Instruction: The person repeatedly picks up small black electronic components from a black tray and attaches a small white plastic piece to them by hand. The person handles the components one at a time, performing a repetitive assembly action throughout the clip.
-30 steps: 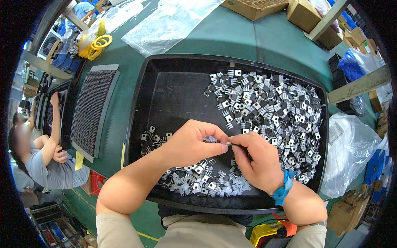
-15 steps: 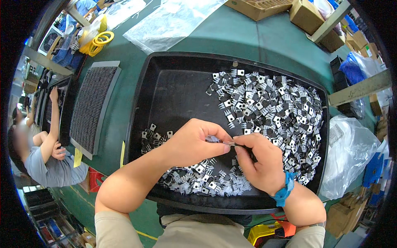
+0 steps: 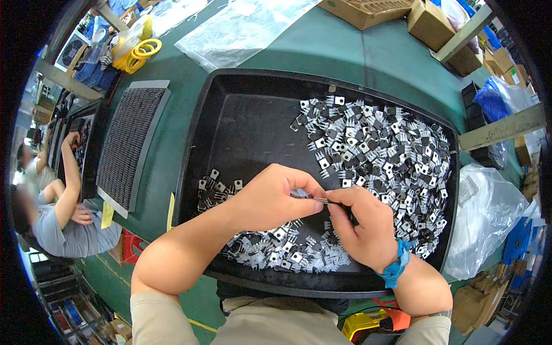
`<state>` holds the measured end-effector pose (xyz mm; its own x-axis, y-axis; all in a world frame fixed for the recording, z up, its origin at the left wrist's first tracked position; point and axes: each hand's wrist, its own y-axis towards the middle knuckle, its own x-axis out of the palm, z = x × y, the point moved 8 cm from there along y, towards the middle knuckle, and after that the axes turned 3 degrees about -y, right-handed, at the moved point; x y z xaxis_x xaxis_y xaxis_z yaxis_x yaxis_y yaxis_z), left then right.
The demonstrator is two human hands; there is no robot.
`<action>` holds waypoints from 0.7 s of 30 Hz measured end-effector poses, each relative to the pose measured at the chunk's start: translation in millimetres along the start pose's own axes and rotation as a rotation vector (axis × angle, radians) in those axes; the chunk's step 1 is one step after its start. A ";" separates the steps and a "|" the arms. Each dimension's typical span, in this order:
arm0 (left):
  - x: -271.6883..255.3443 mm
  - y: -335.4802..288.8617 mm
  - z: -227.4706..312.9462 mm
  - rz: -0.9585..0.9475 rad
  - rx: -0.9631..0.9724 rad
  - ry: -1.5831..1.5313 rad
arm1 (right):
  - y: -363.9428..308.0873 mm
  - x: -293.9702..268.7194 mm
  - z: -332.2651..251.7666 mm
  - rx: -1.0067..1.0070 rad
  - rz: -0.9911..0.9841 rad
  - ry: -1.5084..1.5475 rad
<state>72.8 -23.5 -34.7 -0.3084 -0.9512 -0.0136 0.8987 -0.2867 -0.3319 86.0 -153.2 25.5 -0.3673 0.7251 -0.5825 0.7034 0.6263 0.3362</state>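
Over the black tray [image 3: 247,129], my two hands meet fingertip to fingertip on one small transistor. My left hand [image 3: 279,194] pinches the transistor [image 3: 324,200] by its thin metal legs between thumb and forefinger. From the other side, my right hand [image 3: 368,227] pinches its dark body, mostly hidden by the fingers. A blue band [image 3: 397,264] circles my right wrist. A large heap of black-and-silver transistors [image 3: 379,149] fills the tray's right side. Small white plastic pieces [image 3: 322,261] lie mixed with transistors along the near edge. A smaller group of transistors [image 3: 214,187] sits beyond my left forearm.
Left of the tray stands a rack [image 3: 129,144] packed with rows of dark parts. Clear plastic bags [image 3: 241,34] lie behind, and another [image 3: 483,218] at right. Cardboard boxes [image 3: 428,26] stand at the back. At far left, a co-worker [image 3: 75,224] reaches into another tray.
My hands hold nearly the same pinch on the transistor, with only a slight shift at the fingertips. The view has moved a little. The co-worker's raised hand has come lower.
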 end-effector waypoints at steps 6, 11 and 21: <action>-0.8 0.4 4.0 0.017 -0.007 -0.016 | -0.5 2.9 4.3 0.041 -0.041 -0.006; -8.4 -0.2 -0.1 0.081 -0.040 -0.240 | -2.2 -6.8 22.1 0.345 0.045 0.174; -3.1 -0.3 -2.5 0.029 -0.097 -0.250 | -6.5 5.2 33.1 0.385 -0.021 0.359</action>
<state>72.8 -20.2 -36.9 -0.1858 -0.9609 0.2055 0.8680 -0.2585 -0.4240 99.6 -163.0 -4.3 -0.5211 0.8085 -0.2735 0.8418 0.5396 -0.0085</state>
